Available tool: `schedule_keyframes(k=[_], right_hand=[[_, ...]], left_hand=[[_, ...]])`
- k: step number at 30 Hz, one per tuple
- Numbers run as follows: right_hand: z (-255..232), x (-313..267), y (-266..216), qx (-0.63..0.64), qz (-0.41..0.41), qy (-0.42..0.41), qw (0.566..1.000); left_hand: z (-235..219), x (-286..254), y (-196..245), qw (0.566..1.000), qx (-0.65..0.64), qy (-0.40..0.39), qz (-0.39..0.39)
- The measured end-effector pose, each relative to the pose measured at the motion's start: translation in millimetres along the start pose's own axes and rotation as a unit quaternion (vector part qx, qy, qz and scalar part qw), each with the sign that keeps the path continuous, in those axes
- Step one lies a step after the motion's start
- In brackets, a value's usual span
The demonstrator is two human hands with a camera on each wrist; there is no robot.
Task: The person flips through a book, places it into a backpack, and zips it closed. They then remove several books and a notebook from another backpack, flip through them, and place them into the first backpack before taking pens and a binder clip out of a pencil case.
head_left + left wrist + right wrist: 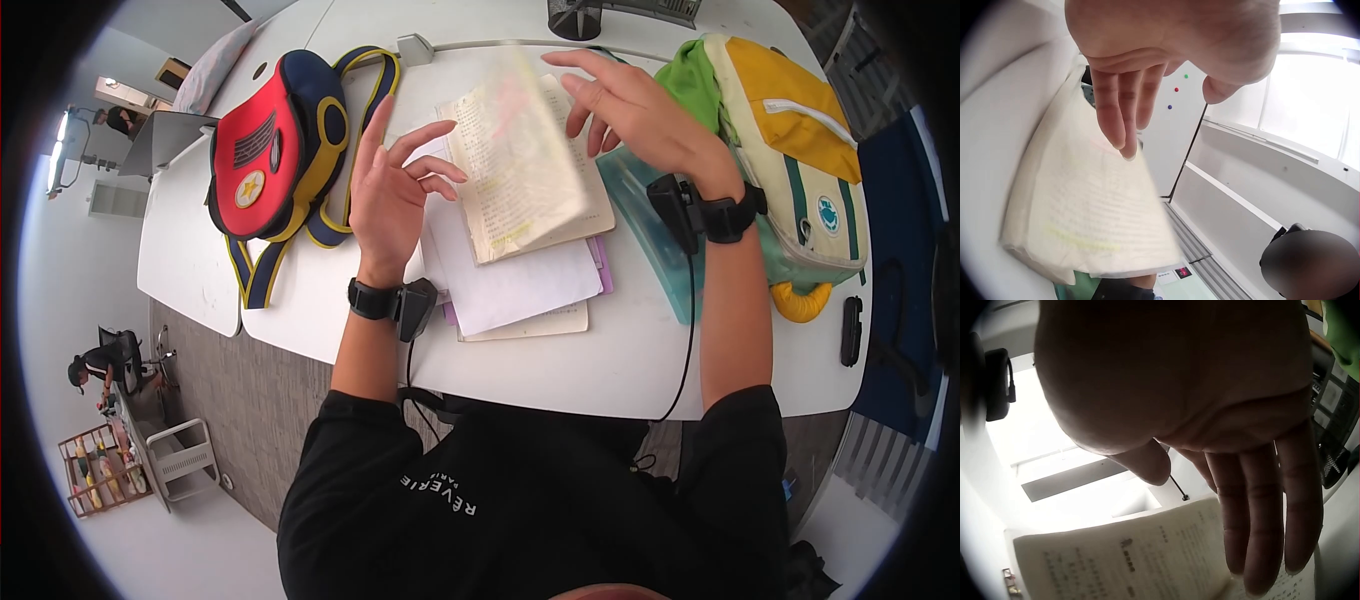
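An open book (485,215) with printed, yellow-marked text lies on a small stack of papers. Some of its pages (545,165) stand up from it, blurred in the head view. Left of these pages is my left hand (390,205), fingers spread and relaxed, holding nothing. My right hand (645,120) hovers over the book's upper right side, its fingers loosely bent and empty. In the left wrist view, the raised pages (1104,206) stand beyond the left fingertips. The right wrist view has the fingers hanging close over the printed page (1135,559).
Loose white sheets (520,290) and a purple-edged item (603,265) lie under the book. To the left sits a red and navy bag (255,160); to the right, a teal case (650,230) and a cream and yellow backpack (780,150). A black mesh cup (574,20) stands behind.
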State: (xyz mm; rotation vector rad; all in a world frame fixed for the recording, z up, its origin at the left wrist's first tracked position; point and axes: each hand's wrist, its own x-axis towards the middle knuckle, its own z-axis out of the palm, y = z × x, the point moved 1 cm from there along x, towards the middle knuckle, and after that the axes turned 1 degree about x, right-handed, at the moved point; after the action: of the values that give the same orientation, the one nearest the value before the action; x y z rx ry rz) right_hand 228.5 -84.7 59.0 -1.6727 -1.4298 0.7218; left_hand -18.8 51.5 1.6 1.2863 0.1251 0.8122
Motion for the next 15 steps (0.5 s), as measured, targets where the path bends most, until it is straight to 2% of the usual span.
schedule_keyframes(k=[1,4,5,6,7,8,10,14,15], right_hand=[[-2,-1,0,0.028,0.003,0.011,1.0],[-3,0,4,0.0,0.017,0.012,1.0],[-2,0,5,0.0,0.016,0.012,1.0],[-2,1,5,-0.038,0.025,-0.001,0.999],[-1,1,6,-0.076,0.034,-0.014,0.996],[0,3,13,-0.076,0.033,-0.014,0.996],[4,9,30,-0.204,0.021,-0.011,0.979],[18,13,47,-0.235,0.036,-0.029,0.971],[25,13,53,-0.229,-0.007,-0.01,0.973]], left_hand=[[0,0,0,1.0,0.0,0.0,0.0],[-1,1,-1,1.0,0.01,0.027,0.0],[-2,1,-1,0.996,0.067,0.063,-0.008],[-4,1,-1,0.987,0.124,0.099,-0.016],[-6,2,-2,0.987,0.125,0.1,-0.016],[-11,2,-5,0.979,0.163,0.125,-0.011],[-17,1,-8,0.968,0.201,0.149,-0.006],[-24,1,-10,0.954,0.239,0.18,-0.029],[-25,2,-10,0.947,0.258,0.186,-0.04]])
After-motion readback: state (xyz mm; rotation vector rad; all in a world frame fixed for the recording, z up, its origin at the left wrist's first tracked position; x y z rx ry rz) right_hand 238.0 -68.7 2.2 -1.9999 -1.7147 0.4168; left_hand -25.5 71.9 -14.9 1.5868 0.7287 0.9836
